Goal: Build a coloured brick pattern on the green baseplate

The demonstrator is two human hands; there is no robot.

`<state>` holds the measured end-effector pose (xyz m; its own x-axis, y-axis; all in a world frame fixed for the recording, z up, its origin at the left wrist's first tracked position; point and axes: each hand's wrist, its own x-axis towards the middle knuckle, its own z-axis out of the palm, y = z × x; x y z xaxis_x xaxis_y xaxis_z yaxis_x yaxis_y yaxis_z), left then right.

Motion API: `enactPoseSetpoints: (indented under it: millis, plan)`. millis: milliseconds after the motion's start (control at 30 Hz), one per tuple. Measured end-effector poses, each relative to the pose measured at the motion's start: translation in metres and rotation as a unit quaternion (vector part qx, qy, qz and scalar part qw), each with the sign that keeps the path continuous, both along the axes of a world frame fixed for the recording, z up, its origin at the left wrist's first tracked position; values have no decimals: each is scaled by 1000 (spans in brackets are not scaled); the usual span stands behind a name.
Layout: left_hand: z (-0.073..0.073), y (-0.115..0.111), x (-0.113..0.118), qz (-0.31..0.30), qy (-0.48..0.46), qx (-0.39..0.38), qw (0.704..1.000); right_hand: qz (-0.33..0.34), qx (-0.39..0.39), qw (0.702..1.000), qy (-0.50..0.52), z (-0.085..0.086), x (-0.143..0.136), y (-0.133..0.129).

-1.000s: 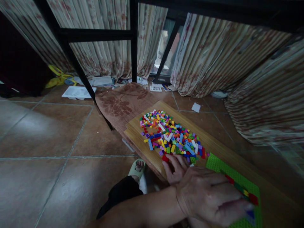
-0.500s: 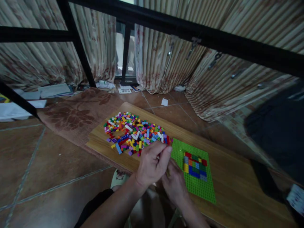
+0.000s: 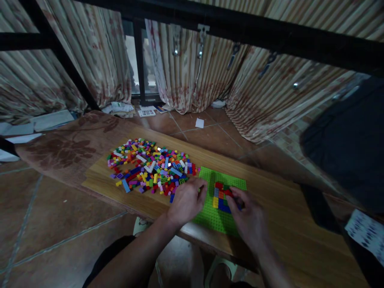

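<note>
Striped curtains [image 3: 186, 68] hang behind a black metal frame [image 3: 240, 30], above a tiled floor [image 3: 45, 224] with papers [image 3: 120, 108] scattered near the window. On the wooden surface [image 3: 288, 224] a green baseplate [image 3: 216, 216] is laid, with a small block of red, yellow and blue bricks [image 3: 220, 196] pressed onto it. Just left of the plate a pile of loose bricks [image 3: 150, 168] is spread. The left hand [image 3: 187, 200] is rested on the plate's left edge, fingers curled together — whether a brick is held cannot be told. The right hand [image 3: 249, 218] is set on the plate, its fingertips [image 3: 235, 196] closed against the built block's right side. A patterned brown cloth [image 3: 69, 144] is seen under the board's far left end.
</note>
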<state>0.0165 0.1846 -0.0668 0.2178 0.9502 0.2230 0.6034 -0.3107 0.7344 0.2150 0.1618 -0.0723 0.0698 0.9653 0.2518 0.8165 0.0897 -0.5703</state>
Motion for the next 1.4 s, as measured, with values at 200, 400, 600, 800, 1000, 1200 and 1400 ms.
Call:
enactPoseSetpoints:
  millis: [200,400,600,800,1000,1200,1400]
  plan:
    - [-8,-3,12,-23,73,-25,997,-33,44,997,-58,-20,-12,0]
    - [-10,-1,21,-52,123,-48,990,-17,87,990,-107,-23,-24,5]
    - [-13,-1,24,-51,156,-54,985,-9,77,991,-106,-22,-22,3]
    - [-15,-2,25,-54,163,-58,983,52,51,992,-106,-21,-13,-1]
    - [-15,-2,26,-47,168,-55,983,44,55,993,-98,-24,-14,3]
    - [-14,-1,27,-59,157,-39,985,34,55,995,-74,-27,-15,5]
    - [-16,-2,28,-68,147,-24,986,26,57,995,-72,-30,-13,6]
